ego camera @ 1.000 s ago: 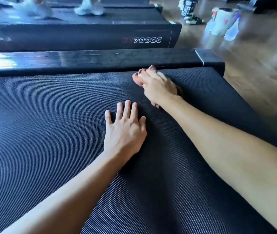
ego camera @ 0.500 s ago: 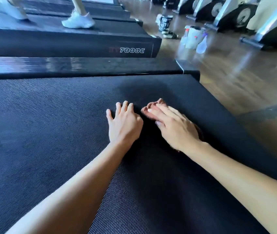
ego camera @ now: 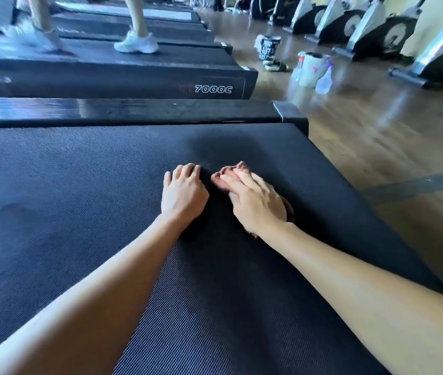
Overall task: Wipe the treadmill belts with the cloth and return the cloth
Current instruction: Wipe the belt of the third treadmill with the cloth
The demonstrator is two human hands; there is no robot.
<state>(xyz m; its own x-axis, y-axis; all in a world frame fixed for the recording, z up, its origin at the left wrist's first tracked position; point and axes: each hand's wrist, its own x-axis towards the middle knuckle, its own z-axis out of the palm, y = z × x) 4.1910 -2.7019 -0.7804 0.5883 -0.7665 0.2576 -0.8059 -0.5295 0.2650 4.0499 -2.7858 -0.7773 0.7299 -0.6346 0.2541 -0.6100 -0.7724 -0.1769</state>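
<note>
You are looking down along both bare forearms at a black ribbed treadmill belt [ego camera: 79, 212] that fills most of the view. Your right hand [ego camera: 255, 204] lies palm down on a reddish-brown cloth [ego camera: 242, 166], fingers stretched out fairly straight and pressing it flat against the belt. The cloth sits right of the belt's centre; a bunched edge pokes out beyond your fingertips and a darker bit shows under the heel of the hand. Your left hand [ego camera: 183, 194] rests on the bare belt just beside the right one, close but not touching it. It holds nothing, and its fingers are together and lightly bent so the tips meet the belt. Along the far edge of the belt runs a glossy black side rail [ego camera: 133, 110]. Beyond it stands a neighbouring treadmill [ego camera: 106, 77] with "7000C" printed in white on its side, and another person's legs in white trainers [ego camera: 136, 43] are on its deck, blurred. To the right is a shiny wooden floor [ego camera: 377, 131]. On it, far right, stand a pale spray bottle [ego camera: 325, 81] and, just beside it, a white container [ego camera: 310, 67]. A row of exercise bikes [ego camera: 377, 31] lines the far right.
</note>
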